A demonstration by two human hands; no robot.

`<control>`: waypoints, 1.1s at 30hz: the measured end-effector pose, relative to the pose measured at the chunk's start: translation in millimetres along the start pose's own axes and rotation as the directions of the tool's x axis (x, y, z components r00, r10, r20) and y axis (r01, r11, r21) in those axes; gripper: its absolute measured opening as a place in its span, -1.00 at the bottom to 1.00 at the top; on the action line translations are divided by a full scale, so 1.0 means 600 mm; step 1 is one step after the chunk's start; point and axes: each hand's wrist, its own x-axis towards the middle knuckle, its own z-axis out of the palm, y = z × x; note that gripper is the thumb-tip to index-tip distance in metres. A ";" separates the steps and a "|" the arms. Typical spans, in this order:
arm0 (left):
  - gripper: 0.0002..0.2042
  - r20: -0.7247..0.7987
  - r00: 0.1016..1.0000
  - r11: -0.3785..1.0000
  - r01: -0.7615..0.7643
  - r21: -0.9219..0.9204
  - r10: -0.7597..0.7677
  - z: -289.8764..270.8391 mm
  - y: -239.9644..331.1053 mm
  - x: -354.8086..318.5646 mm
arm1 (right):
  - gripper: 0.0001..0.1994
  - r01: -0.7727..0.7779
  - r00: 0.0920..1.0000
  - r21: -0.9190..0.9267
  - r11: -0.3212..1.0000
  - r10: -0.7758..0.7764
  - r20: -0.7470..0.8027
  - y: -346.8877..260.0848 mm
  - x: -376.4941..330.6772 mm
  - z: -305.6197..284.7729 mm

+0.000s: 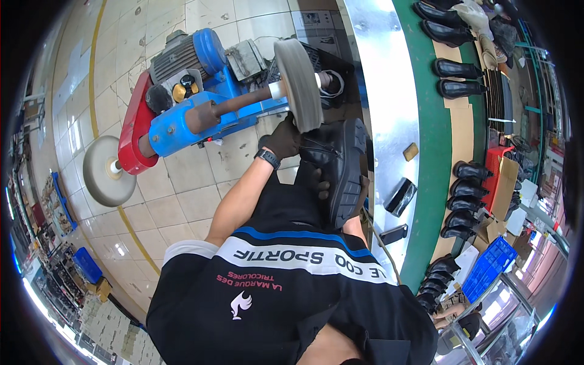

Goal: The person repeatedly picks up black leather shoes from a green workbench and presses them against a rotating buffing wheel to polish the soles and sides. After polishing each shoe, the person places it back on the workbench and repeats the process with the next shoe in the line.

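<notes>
A black leather boot with a side zip and a thick ridged sole is held up in front of my lap, its sole facing right. Its far part meets the lower edge of a grey buffing wheel; whether they touch, I cannot tell. My left hand, in a dark glove with a watch at the wrist, is closed on the boot's upper beside the wheel. Dark gloved fingers of my right hand wrap round the boot's near part; the rest of that hand is mostly hidden behind the sole.
The wheel sits on a shaft of a blue machine with a red belt guard and a second wheel. At right, a metal bench holds a small tan block. Black shoes line a green conveyor.
</notes>
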 end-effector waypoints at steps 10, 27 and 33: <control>-0.65 0.449 0.881 0.890 0.319 -0.326 -0.151 -0.027 -0.048 -0.046 | -0.14 -0.156 0.986 0.061 0.986 0.159 -0.044 0.012 0.048 -0.020; -0.62 0.339 0.914 0.850 0.353 -0.390 -0.224 -0.032 -0.096 -0.019 | -0.20 -0.153 0.988 0.430 0.890 0.146 0.051 -0.009 0.142 -0.063; -0.65 0.304 0.926 0.633 0.377 -0.676 -0.226 -0.036 -0.067 -0.048 | -0.21 -0.240 0.964 0.322 0.916 0.186 0.189 0.006 0.070 -0.107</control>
